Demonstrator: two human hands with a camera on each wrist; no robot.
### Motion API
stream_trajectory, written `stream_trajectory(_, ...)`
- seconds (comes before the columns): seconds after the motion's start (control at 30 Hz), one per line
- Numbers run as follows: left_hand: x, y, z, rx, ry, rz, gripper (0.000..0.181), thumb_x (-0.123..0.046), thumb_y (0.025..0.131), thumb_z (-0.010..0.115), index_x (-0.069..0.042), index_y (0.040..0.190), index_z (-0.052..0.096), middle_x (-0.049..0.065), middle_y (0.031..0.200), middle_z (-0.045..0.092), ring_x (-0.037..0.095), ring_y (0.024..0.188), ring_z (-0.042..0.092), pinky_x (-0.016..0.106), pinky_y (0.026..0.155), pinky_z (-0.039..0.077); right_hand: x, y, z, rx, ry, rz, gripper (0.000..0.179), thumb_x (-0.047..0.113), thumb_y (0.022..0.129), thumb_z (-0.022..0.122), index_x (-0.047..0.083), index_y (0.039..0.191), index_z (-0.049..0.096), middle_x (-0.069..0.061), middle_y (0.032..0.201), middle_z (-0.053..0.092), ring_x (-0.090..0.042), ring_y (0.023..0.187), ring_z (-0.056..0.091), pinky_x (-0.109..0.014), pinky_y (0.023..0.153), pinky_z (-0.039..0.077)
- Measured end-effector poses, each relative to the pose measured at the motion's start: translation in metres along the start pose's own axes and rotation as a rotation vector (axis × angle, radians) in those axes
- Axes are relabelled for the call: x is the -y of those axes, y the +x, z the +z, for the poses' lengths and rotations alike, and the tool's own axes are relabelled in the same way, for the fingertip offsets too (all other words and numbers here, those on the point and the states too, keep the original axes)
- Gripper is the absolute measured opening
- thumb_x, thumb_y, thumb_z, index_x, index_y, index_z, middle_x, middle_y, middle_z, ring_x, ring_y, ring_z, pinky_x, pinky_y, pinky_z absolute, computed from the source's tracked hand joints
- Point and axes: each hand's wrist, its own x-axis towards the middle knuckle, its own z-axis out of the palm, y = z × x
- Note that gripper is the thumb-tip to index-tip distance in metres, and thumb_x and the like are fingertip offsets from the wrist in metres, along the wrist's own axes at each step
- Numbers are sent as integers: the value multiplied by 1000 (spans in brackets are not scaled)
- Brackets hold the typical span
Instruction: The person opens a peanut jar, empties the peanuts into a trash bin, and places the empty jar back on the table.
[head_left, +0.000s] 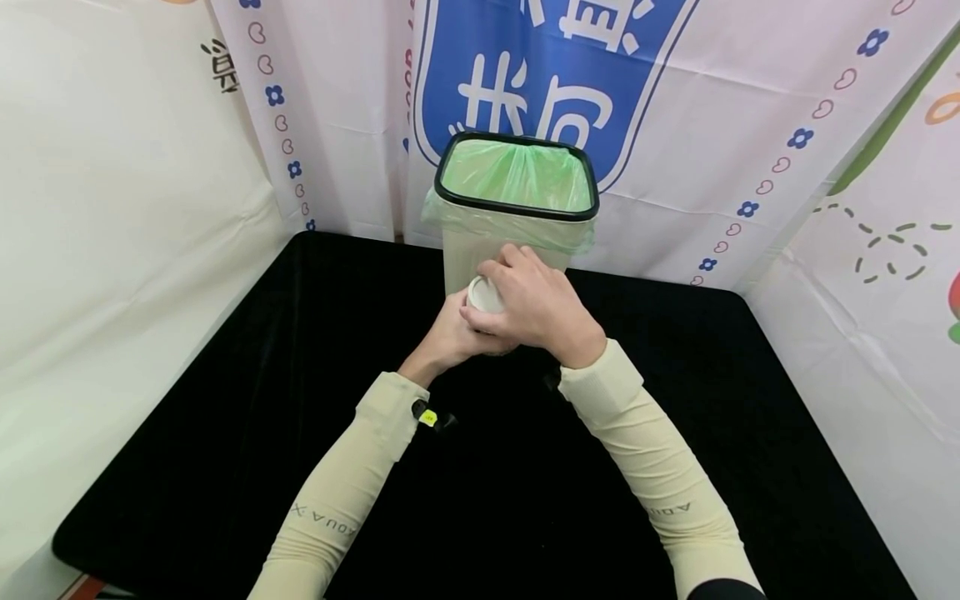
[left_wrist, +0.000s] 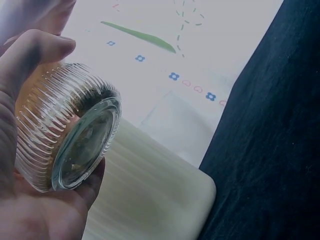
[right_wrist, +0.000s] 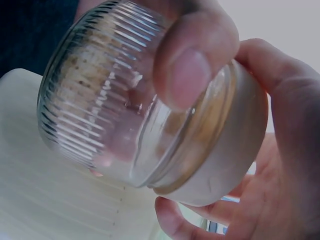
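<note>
1. Gripping the jar (right_wrist: 80, 107) by its body, the left hand (head_left: 456, 330) likely steadies it.
2. The right hand (head_left: 546, 310) grasps the lid (right_wrist: 235, 145), apparently for turning leverage.
3. It hangs tilted above the table (head_left: 225, 433), before the bin (head_left: 459, 254) near the far edge.

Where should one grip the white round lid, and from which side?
Likely best: the lid by its smooth round side wall, fingers opposite thumb, as the right hand does, from above; its top faces the head camera, and the left hand holds the clear ribbed glass jar beneath.
</note>
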Motion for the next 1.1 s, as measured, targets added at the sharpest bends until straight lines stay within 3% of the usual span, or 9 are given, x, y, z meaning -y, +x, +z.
stream_trajectory(0.3, 0, 0, 1, -29, -5, 31, 77, -1, 78, 88, -5, 147, 54, 17, 135, 65, 29, 116, 66, 38, 94, 60, 1, 2, -4, 3, 12, 10, 56, 60, 91, 66, 19, 129, 72, -6, 123, 64, -25, 107, 59, -46, 77, 59)
stream_trajectory(0.53, 0, 0, 0, -15, -14, 16, 79, -4, 81, 88, -10, 151, 52, 13, 140, 63, 29, 119, 65, 41, 98, 60, 1, 2, -8, 9, 19, 18, 58, 61, 91, 67, 18, 130, 71, -7, 124, 65, -25, 107, 59, -45, 78, 59)
stream_trajectory(0.83, 1, 1, 0, -42, 37, 19, 85, -7, 77, 91, -7, 152, 52, 13, 145, 63, 29, 123, 67, 43, 105, 57, 0, 2, -15, 1, 15, 30, 57, 61, 92, 68, 19, 129, 72, -7, 126, 65, -26, 110, 59, -45, 80, 58)
stream_trajectory(1.1, 1, 2, -2, -54, 73, 13, 80, -12, 76, 92, -8, 148, 56, 11, 136, 69, 26, 115, 71, 42, 103, 58, -4, 0, -17, -1, 2, 40, 59, 62, 93, 68, 17, 131, 70, -9, 128, 64, -26, 113, 59, -47, 81, 59)
